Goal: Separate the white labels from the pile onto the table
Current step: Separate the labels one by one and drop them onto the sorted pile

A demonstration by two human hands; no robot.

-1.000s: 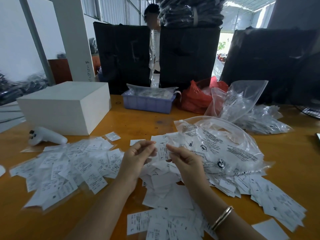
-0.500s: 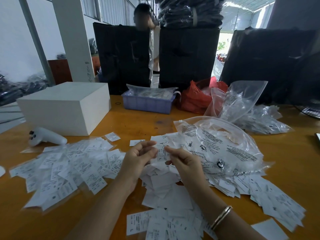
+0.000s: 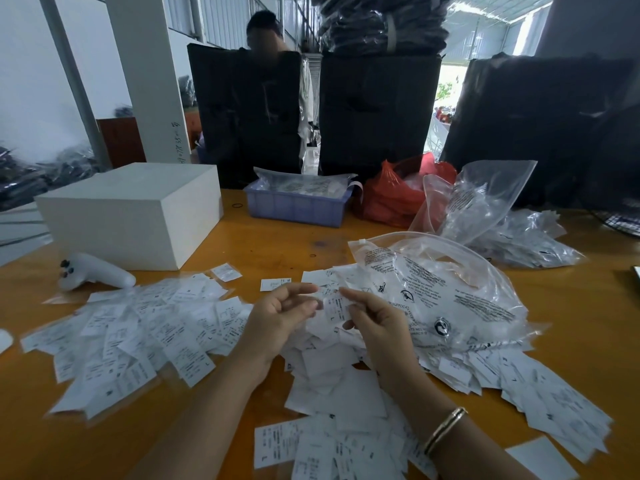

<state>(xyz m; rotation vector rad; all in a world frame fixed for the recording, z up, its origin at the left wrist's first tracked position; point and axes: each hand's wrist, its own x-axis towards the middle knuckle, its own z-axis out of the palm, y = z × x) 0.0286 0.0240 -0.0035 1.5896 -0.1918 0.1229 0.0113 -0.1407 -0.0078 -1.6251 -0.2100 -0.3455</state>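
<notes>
While the big wooden table (image 3: 571, 306) held everything, a white box (image 3: 135, 216) sat on its far left part. A clear plastic bag (image 3: 450, 292) with black print lay to the right of the hands, on top of a pile of white labels (image 3: 332, 382). Another spread of labels (image 3: 138, 334) lay on the left side of the table. A small blue tray (image 3: 294, 206) stood farther back, near a red bag (image 3: 391, 199). A white controller (image 3: 93, 275) rested just beside the box. The left hand (image 3: 280, 320) and the right hand (image 3: 377, 323) were close together above the pile. Both pinched one small label (image 3: 334, 304) between them. A gold bracelet (image 3: 445, 429) was on the right wrist.
</notes>
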